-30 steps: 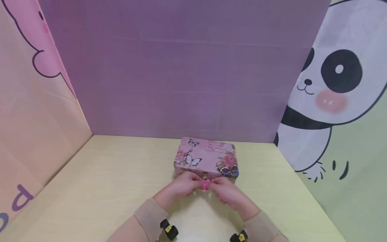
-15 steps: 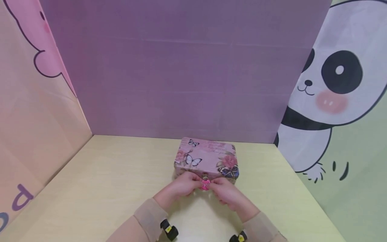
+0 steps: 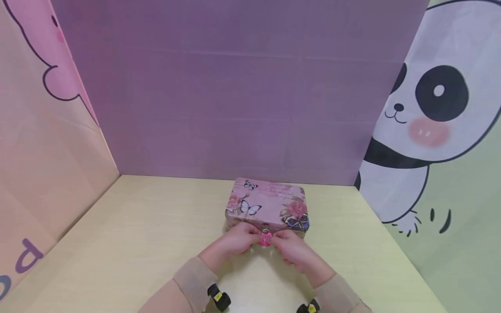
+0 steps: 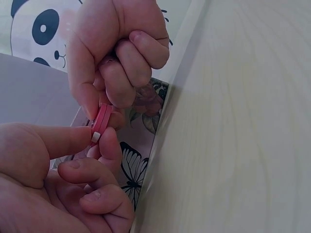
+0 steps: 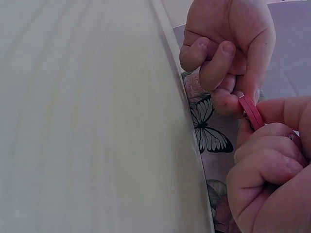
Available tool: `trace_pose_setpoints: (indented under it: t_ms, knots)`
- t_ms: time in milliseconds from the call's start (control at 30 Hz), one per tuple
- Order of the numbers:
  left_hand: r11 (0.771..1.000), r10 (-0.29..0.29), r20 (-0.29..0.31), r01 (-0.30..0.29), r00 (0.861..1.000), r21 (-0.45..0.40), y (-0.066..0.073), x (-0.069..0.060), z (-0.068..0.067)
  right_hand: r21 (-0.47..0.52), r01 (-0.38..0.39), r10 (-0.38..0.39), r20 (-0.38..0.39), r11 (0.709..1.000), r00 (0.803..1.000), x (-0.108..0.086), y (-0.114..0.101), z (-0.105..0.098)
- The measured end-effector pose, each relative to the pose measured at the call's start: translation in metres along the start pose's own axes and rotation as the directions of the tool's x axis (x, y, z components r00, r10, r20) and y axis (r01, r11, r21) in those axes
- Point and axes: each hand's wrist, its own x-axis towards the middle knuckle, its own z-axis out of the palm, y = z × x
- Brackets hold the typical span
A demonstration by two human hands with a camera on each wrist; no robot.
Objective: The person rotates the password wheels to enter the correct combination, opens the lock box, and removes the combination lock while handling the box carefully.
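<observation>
A pink tin box (image 3: 270, 202) with butterflies and roses stands with its lid down on the table. At its front clasp (image 3: 265, 227) hangs a small pink padlock (image 3: 265, 239). My left hand (image 3: 238, 238) pinches the padlock's left side between thumb and finger. From the right, my right hand (image 3: 295, 250) pinches it too, its other fingers curled. The left wrist view shows the padlock (image 4: 100, 124) edge-on, with a small white part at one end. Fingertips cover much of its body (image 5: 250, 111) in the right wrist view.
The pale wooden table (image 3: 156, 226) spreads around the box. A purple panel (image 3: 235, 95) rises behind it, close to the box's back edge. Side walls bear a panda picture (image 3: 438, 130) on the right and a pink cartoon figure (image 3: 58, 56) on the left.
</observation>
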Motion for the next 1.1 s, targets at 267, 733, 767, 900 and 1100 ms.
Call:
trace_pose_setpoints:
  t_ms: [267, 733, 767, 900, 1100]
  knots:
    - [1.000, -0.004, 0.006, 0.003, 1.000, 0.003, 0.0002, 0.0003, -0.0002, 0.009, -0.001, 0.001, 0.003, 1.000, 1.000, 0.0003, 0.0001, -0.0003]
    - [1.000, -0.006, 0.005, 0.006, 1.000, 0.004, 0.0001, -0.0002, 0.0003, -0.007, -0.005, 0.005, 0.005, 1.000, 1.000, 0.0007, 0.0002, 0.0000]
    - [1.000, -0.005, 0.005, 0.005, 1.000, 0.003, 0.0001, -0.0003, 0.0004, -0.005, -0.006, 0.006, 0.006, 1.000, 1.000, 0.0007, 0.0003, 0.0001]
    - [1.000, -0.002, 0.004, 0.002, 1.000, -0.001, 0.0003, -0.0006, 0.0006, 0.003, -0.007, 0.007, 0.005, 1.000, 1.000, 0.0012, 0.0007, 0.0004]
    - [1.000, 0.006, 0.005, -0.006, 1.000, -0.004, 0.0004, -0.0005, 0.0008, 0.019, -0.006, 0.006, 0.014, 1.000, 1.000, 0.0014, 0.0013, 0.0003]
